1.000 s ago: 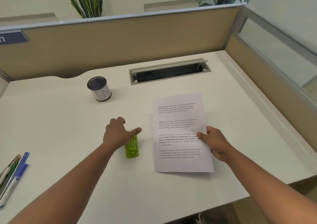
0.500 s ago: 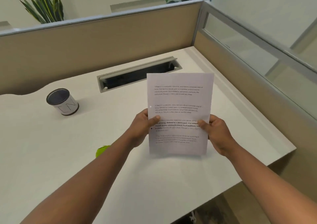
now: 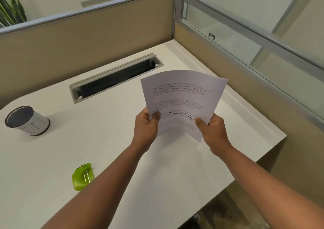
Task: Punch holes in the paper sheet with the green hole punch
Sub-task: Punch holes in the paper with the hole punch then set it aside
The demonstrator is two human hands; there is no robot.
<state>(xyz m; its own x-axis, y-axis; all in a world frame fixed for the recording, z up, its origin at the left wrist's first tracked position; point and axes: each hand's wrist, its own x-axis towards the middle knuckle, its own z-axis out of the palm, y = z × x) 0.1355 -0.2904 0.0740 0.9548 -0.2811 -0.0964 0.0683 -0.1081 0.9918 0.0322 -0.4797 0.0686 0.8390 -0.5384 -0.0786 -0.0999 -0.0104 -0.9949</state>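
Both hands grasp the white printed paper sheet (image 3: 182,102) above the white desk (image 3: 108,141): the left hand (image 3: 145,127) pinches its left edge, thumb on the printed face, and the right hand (image 3: 213,132) pinches the right edge the same way. The sheet bows upward between them, clear of the desk. Its printed lines are too blurred to read, and its lower part dips behind the hands. The small lime-green plastic hole punch (image 3: 82,177) lies on the desk near the left forearm, which covers part of it. A round white pen cup with a dark rim (image 3: 26,121) stands at the far left, its dark inside hard to make out. The grey cable slot (image 3: 115,77) in the desk shows only a black interior. Both forearms reach forward, wrists nearly level.
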